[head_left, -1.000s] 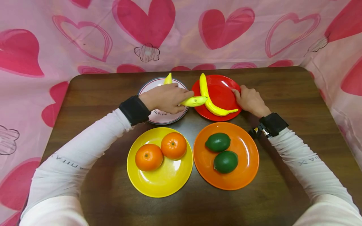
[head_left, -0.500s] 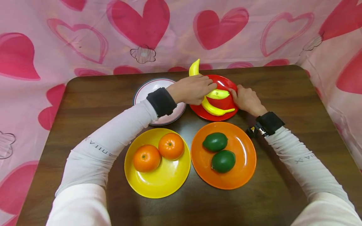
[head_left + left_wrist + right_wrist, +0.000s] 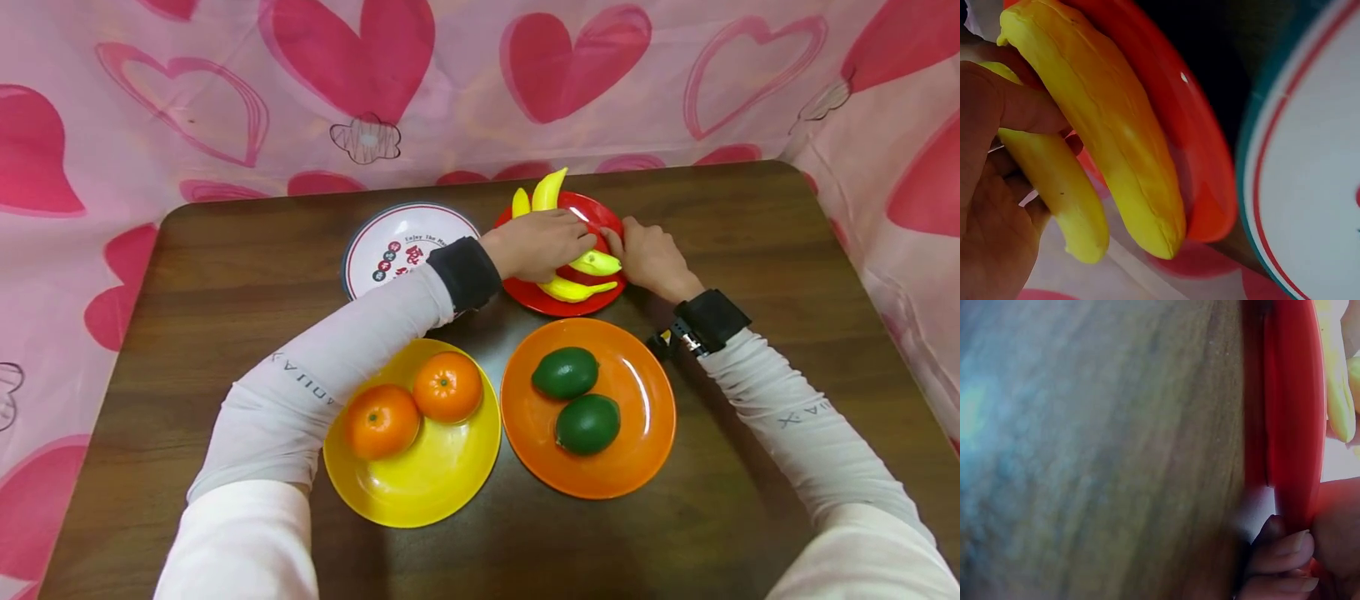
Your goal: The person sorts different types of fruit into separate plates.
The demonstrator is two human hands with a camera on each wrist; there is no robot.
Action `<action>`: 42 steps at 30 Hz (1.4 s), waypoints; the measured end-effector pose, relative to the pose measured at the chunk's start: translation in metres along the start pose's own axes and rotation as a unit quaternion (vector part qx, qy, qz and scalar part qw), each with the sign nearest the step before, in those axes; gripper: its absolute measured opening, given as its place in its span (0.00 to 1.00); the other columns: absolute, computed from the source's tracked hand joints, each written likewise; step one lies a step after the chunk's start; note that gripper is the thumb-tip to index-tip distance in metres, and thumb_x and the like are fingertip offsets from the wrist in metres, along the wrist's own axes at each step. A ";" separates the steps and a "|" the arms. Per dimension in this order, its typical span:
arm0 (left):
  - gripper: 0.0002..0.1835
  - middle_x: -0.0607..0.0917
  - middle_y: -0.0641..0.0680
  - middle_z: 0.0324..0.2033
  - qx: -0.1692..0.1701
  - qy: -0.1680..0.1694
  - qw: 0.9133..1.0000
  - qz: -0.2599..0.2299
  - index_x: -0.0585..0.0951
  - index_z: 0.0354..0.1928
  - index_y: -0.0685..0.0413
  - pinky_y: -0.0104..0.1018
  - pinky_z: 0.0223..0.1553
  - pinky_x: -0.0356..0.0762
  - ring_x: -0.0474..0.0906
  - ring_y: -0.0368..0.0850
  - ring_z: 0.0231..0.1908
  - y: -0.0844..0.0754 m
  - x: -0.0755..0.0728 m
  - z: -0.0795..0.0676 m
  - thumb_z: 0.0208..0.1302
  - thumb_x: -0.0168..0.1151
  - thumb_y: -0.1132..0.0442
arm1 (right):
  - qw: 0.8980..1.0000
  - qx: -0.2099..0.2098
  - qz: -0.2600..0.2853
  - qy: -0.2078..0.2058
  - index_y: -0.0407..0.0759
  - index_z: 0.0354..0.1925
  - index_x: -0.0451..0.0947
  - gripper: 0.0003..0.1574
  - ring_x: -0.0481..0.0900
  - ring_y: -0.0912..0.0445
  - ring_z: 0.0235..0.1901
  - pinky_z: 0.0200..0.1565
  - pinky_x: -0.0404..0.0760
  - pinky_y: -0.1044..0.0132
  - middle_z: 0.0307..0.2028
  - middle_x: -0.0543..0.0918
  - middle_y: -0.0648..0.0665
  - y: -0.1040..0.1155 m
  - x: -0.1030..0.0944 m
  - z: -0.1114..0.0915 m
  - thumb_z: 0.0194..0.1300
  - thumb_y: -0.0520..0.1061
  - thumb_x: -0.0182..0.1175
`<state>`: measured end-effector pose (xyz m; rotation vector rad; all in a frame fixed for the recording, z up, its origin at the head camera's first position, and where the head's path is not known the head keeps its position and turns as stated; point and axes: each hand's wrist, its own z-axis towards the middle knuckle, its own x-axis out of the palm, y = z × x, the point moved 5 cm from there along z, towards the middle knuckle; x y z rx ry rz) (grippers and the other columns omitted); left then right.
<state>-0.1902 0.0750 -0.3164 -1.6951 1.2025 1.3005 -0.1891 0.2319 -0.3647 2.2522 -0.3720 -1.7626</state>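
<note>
My left hand (image 3: 542,245) grips a yellow banana (image 3: 597,263) over the red plate (image 3: 528,297); one end of it sticks out beyond the knuckles. A second banana (image 3: 573,289) rests on that plate, its middle hidden by the hand. In the left wrist view the thumb lies across the held banana (image 3: 1060,194), right beside the other banana (image 3: 1107,128). On the plate's right side, my right hand (image 3: 654,257) pinches the rim. The right wrist view shows its fingertips (image 3: 1285,553) curled under the red rim (image 3: 1297,419).
A white plate (image 3: 378,237) with printed lettering stands left of the red one, partly covered by the left forearm. Nearer, a yellow plate (image 3: 420,487) holds two oranges (image 3: 447,386), and an orange plate (image 3: 637,450) holds two green limes (image 3: 566,372). A heart-patterned cloth hangs behind the table.
The left hand has carried its banana rightward from the white plate to over the red plate, beside the other banana. The right hand stays at the red rim. The view has shifted slightly.
</note>
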 end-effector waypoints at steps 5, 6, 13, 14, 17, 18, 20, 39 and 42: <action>0.29 0.75 0.57 0.61 0.004 0.019 1.000 -0.009 0.67 0.63 0.54 0.40 0.71 0.50 0.66 0.53 0.64 -0.004 0.005 0.006 0.63 0.61 0.52 | 1.000 0.002 0.001 0.005 0.34 0.55 0.63 0.43 0.76 0.40 0.34 0.39 0.80 0.48 0.36 0.74 0.34 0.001 0.000 -0.002 0.71 0.70 0.33; 0.30 0.75 0.57 0.62 0.003 0.026 1.000 -0.012 0.67 0.64 0.54 0.41 0.71 0.49 0.66 0.53 0.64 -0.004 0.006 0.006 0.63 0.61 0.52 | 1.000 0.003 0.002 0.006 0.33 0.56 0.63 0.43 0.76 0.40 0.35 0.39 0.80 0.48 0.37 0.75 0.34 0.001 0.001 -0.002 0.71 0.70 0.33; 0.32 0.71 0.56 0.67 -0.009 0.065 0.997 -0.037 0.63 0.69 0.50 0.43 0.72 0.47 0.62 0.53 0.68 -0.006 0.011 0.006 0.64 0.56 0.51 | 1.000 0.006 0.005 0.004 0.34 0.58 0.63 0.42 0.77 0.40 0.35 0.42 0.80 0.46 0.39 0.75 0.33 0.002 0.000 -0.004 0.71 0.70 0.34; 0.33 0.70 0.56 0.68 -0.011 0.067 0.997 -0.041 0.62 0.70 0.49 0.43 0.72 0.47 0.61 0.53 0.68 -0.006 0.011 0.006 0.64 0.55 0.51 | 1.000 0.006 0.006 0.004 0.34 0.58 0.63 0.43 0.77 0.41 0.35 0.42 0.80 0.47 0.40 0.76 0.33 0.002 0.000 -0.005 0.71 0.70 0.34; 0.34 0.69 0.56 0.68 -0.010 0.069 0.997 -0.038 0.61 0.72 0.49 0.43 0.72 0.48 0.61 0.53 0.69 -0.005 0.012 0.006 0.65 0.53 0.49 | 1.000 0.006 0.009 0.003 0.34 0.58 0.63 0.43 0.77 0.41 0.36 0.42 0.81 0.47 0.40 0.76 0.33 0.002 0.000 -0.006 0.71 0.70 0.34; 0.35 0.69 0.56 0.69 -0.009 0.070 0.997 -0.037 0.61 0.72 0.49 0.43 0.72 0.48 0.61 0.53 0.69 -0.005 0.012 0.006 0.65 0.53 0.49 | 1.000 0.005 0.009 0.002 0.34 0.58 0.63 0.43 0.76 0.41 0.36 0.42 0.80 0.47 0.40 0.76 0.33 0.002 0.000 -0.006 0.71 0.70 0.34; 0.34 0.69 0.56 0.68 -0.007 0.068 0.997 -0.040 0.61 0.72 0.49 0.43 0.72 0.48 0.61 0.53 0.68 -0.005 0.012 0.006 0.65 0.53 0.49 | 1.000 0.005 0.009 0.002 0.34 0.58 0.63 0.43 0.76 0.41 0.36 0.42 0.80 0.47 0.40 0.76 0.33 0.002 0.000 -0.006 0.71 0.70 0.35; 0.30 0.71 0.56 0.63 -0.043 -0.026 0.995 -0.087 0.67 0.68 0.50 0.45 0.69 0.54 0.64 0.54 0.63 0.019 -0.009 -0.077 0.65 0.51 0.49 | 0.999 -0.021 0.036 0.014 0.37 0.62 0.59 0.38 0.74 0.43 0.35 0.37 0.77 0.51 0.39 0.75 0.35 0.001 -0.012 -0.007 0.72 0.66 0.40; 0.31 0.72 0.57 0.62 -0.067 -0.059 0.992 -0.094 0.67 0.68 0.51 0.48 0.70 0.54 0.64 0.55 0.63 0.022 -0.013 -0.107 0.67 0.51 0.45 | 0.994 -0.065 0.057 -0.059 0.38 0.64 0.59 0.33 0.73 0.44 0.31 0.34 0.76 0.53 0.37 0.76 0.36 -0.004 -0.018 -0.019 0.73 0.58 0.46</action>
